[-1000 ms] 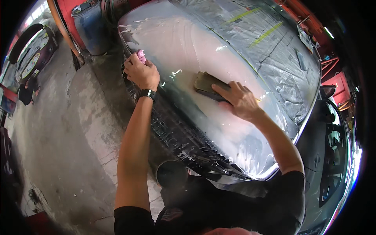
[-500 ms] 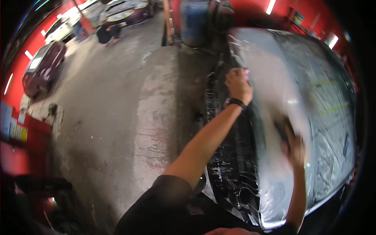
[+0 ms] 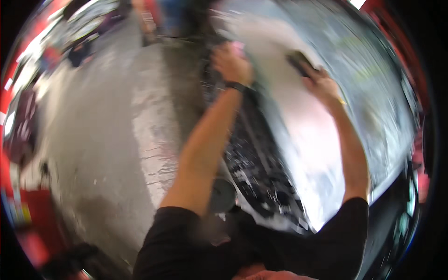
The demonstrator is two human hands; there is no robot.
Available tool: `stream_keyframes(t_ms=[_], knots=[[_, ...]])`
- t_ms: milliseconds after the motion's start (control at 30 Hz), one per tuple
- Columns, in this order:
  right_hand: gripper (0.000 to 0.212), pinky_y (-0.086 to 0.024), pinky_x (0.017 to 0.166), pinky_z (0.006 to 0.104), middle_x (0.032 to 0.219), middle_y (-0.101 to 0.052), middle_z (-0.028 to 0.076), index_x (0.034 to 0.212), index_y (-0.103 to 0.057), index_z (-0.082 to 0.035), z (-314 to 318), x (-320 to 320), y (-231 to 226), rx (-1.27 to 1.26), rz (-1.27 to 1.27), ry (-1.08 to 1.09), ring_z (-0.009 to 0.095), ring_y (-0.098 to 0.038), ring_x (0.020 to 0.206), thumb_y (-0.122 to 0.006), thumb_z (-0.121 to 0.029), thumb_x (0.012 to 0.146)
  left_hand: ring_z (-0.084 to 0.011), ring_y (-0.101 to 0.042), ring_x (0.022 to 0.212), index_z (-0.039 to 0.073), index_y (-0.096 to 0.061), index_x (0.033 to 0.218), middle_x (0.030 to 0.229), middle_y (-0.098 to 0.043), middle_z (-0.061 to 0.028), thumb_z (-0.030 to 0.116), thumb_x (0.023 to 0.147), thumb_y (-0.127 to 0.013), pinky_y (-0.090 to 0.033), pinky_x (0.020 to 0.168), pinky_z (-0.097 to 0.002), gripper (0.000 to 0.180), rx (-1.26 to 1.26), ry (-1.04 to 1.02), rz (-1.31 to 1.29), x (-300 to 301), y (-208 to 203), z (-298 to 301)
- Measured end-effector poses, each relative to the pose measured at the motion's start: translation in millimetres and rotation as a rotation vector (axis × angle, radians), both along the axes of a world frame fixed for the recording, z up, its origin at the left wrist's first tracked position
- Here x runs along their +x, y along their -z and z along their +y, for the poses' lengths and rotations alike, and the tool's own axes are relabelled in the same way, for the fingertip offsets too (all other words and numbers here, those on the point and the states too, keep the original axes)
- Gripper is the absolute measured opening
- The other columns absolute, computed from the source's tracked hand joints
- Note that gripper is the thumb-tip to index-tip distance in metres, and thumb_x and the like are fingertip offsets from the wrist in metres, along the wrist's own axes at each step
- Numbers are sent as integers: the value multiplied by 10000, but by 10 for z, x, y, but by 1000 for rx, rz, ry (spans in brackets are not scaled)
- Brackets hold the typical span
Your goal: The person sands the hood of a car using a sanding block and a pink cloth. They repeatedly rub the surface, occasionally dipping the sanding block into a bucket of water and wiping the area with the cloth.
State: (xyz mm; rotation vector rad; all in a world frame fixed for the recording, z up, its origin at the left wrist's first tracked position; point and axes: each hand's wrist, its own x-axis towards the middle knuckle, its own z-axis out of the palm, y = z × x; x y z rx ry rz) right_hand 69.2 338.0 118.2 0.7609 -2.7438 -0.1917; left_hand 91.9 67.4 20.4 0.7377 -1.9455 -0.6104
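My left hand (image 3: 231,63), closed on a small pink thing (image 3: 238,47) like a sponge or cloth, is at the left edge of a car's body panel. The fingers hide most of it. A dark, flat sanding block (image 3: 302,64) is in my right hand (image 3: 325,88), against the pale, primer-like strip (image 3: 291,88) of the panel. That strip looks wet and shiny. Clear plastic sheeting (image 3: 373,88) covers the car to the right of it. Along the left side runs a black, wet lower part (image 3: 256,158).
Concrete floor (image 3: 107,121) with a lighter band stretches out on the left. A blue drum (image 3: 176,18) stands beyond the panel. A dark red car (image 3: 21,126) is at far left, and a crouching person (image 3: 80,53) is farther back. A round dark object (image 3: 222,196) sits beside the panel.
My right hand has slid the block from the near part of the pale strip toward its far end. The view has shifted. My left hand still holds the pink thing at the panel's edge.
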Motion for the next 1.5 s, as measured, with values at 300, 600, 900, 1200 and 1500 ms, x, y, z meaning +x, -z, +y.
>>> stream_keyframes(t_ms=[300, 600, 900, 1200, 1500], knots=[[551, -539, 758, 469, 1031, -551, 151, 1429, -542, -303, 568, 953, 126, -49, 40, -205, 326, -614, 894, -620, -484, 915, -386, -520, 1169, 123, -569, 1236, 1297, -513, -161, 193, 834, -685, -439, 939, -568, 424, 138, 189, -142, 136, -127, -68], [508, -547, 818, 486, 1161, -573, 187, 1457, -497, -355, -16, 125, 209, -66, 146, -81, 343, -628, 1022, -545, -491, 970, -384, -520, 1200, 162, -587, 1260, 1290, -554, -147, 230, 860, -671, -438, 984, -556, 415, 152, 153, -156, 16, -121, -35], [518, -558, 755, 460, 1115, -567, 178, 1428, -531, -357, -139, 468, 187, -67, 147, -177, 346, -629, 927, -613, -476, 930, -398, -524, 1185, 157, -590, 1242, 1305, -529, -151, 220, 851, -665, -442, 955, -570, 403, 135, 178, -118, 55, -80, -87], [508, -554, 813, 494, 1212, -574, 214, 1401, -534, -300, -700, 45, 147, -84, 29, -111, 383, -619, 1064, -595, -470, 926, -400, -524, 1177, 149, -573, 1242, 1296, -527, -149, 205, 834, -678, -446, 944, -568, 425, 150, 185, -98, 35, -126, -72], [531, -528, 891, 539, 1263, -540, 211, 1432, -508, -321, -798, -192, 39, -57, -45, -40, 397, -586, 1161, -585, -490, 935, -404, -511, 1178, 153, -575, 1229, 1287, -525, -148, 185, 831, -680, -423, 945, -580, 413, 162, 221, -86, 127, -138, -20]])
